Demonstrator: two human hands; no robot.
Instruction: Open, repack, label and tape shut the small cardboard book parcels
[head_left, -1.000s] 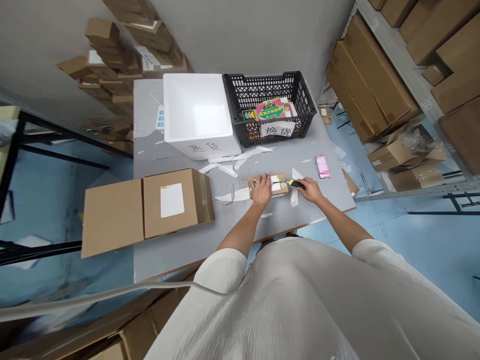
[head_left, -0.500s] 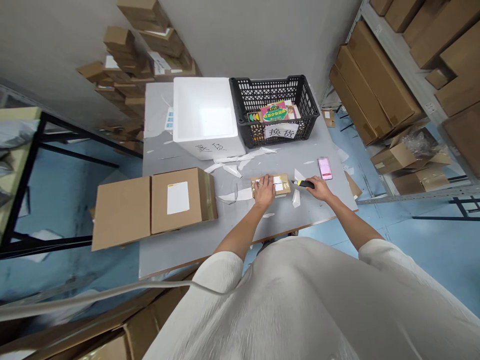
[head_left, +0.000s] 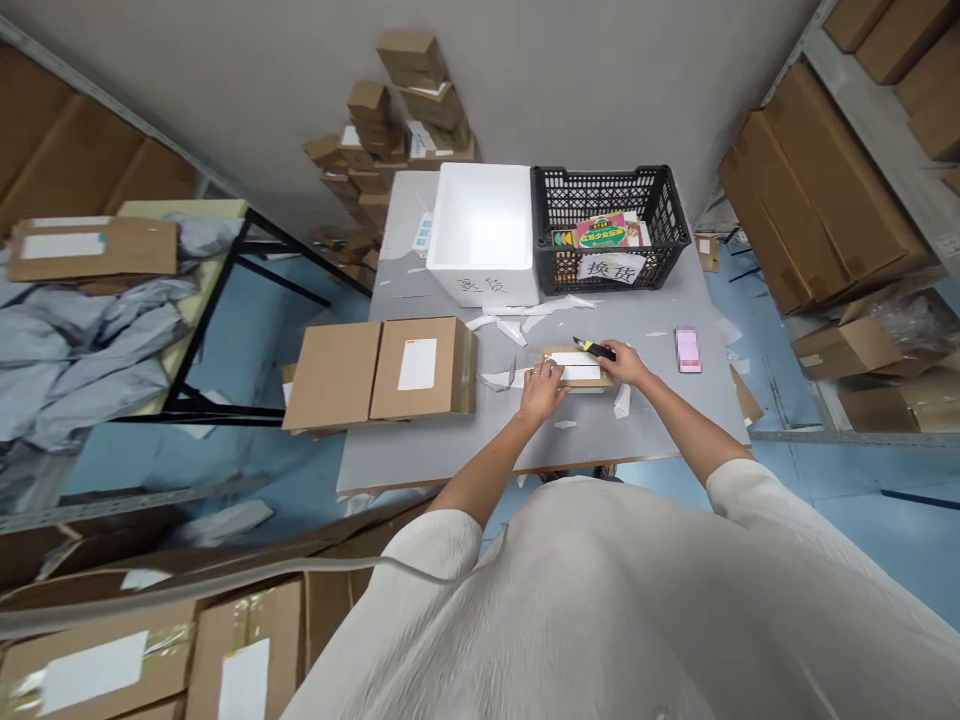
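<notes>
A small cardboard box (head_left: 585,383) with a white label lies on the grey table near its front edge. My left hand (head_left: 543,390) grips the left end of this box, fingers bent over its top. In my right hand (head_left: 627,362) is a black and yellow utility knife (head_left: 598,349), its blade pointing left above the far side of the box. My right fingers are closed round the knife handle, by the box's right end. White paper scraps (head_left: 511,330) lie around the box.
Behind stand a white foam box (head_left: 484,285) and a black crate (head_left: 551,270) holding colourful books. A larger cardboard box (head_left: 424,370) sits at the left, a phone (head_left: 688,350) at the right. Shelves with cartons (head_left: 825,190) flank the table (head_left: 450,450).
The view has swung left. My right hand has brought the knife from beside the box's right end to over its top. My left hand has shifted to the box's left end.
</notes>
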